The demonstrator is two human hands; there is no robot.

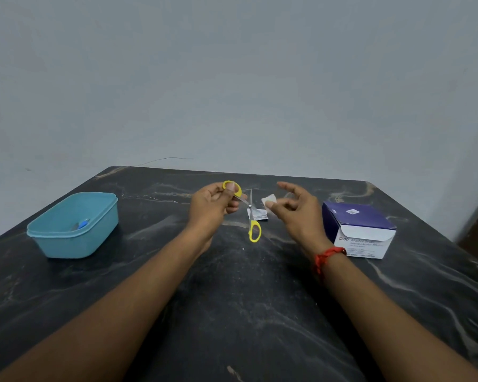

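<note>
A: Now, how should the blades be wiped?

B: Left hand [214, 205] grips the top loop of the scissors [250, 206], blades spread. Right hand [295, 213] pinches the pad [268, 200] just right of that grip. Advice: draw the pad along each blade, spine side, never across the edge.

A: Count?

B: One pair of scissors, one pad, one wrapper [260, 216] below the blades, one tub [72, 224], one box [359, 230].

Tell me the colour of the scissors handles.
Yellow. The scissors handles show best in the head view; the left hand grips one loop.
</note>
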